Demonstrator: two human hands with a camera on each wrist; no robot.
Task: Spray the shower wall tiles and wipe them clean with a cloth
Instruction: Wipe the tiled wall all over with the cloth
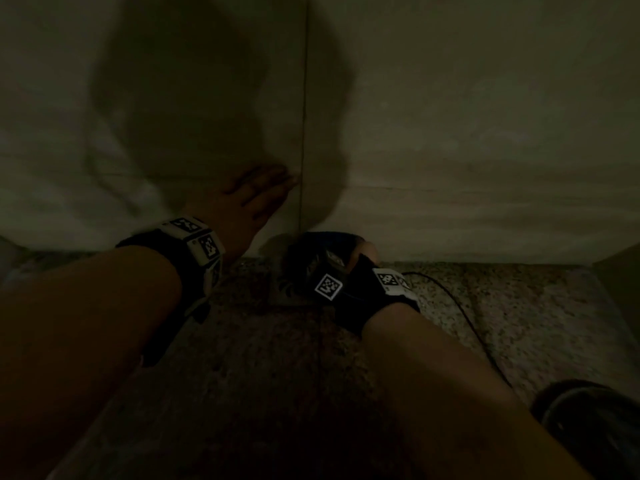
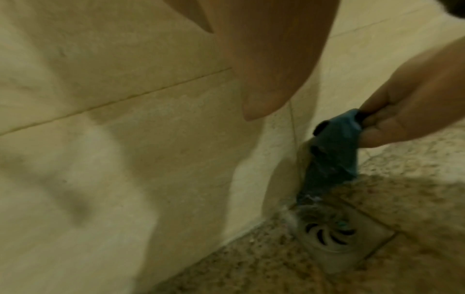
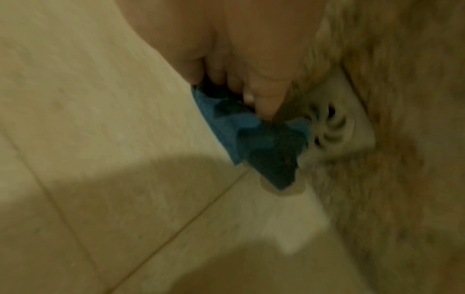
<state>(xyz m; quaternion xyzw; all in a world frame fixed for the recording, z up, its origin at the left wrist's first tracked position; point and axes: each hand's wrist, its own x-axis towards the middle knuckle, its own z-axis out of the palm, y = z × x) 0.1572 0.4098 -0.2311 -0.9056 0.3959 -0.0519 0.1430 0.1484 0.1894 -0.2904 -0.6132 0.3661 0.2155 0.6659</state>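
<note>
Tight corner here – wall tiles [image 1: 485, 133] straight ahead, left hand [image 1: 256, 199] flat on them, blue cloth [image 2: 327, 151] bunched over the floor drain [image 2: 334, 238]. Speckled floor [image 1: 519, 306] rightward looks passable – thin cable [image 1: 460, 306] crosses it.

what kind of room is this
Most likely a shower or wet-room corner: large beige wall tiles meet a speckled stone floor, with a slotted floor drain set against the wall where a wet blue cloth hangs.

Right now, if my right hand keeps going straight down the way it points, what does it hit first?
Probably the round slotted floor drain: the right hand points down with the blue cloth hanging just above it, beside the beige wall tiles.
</note>
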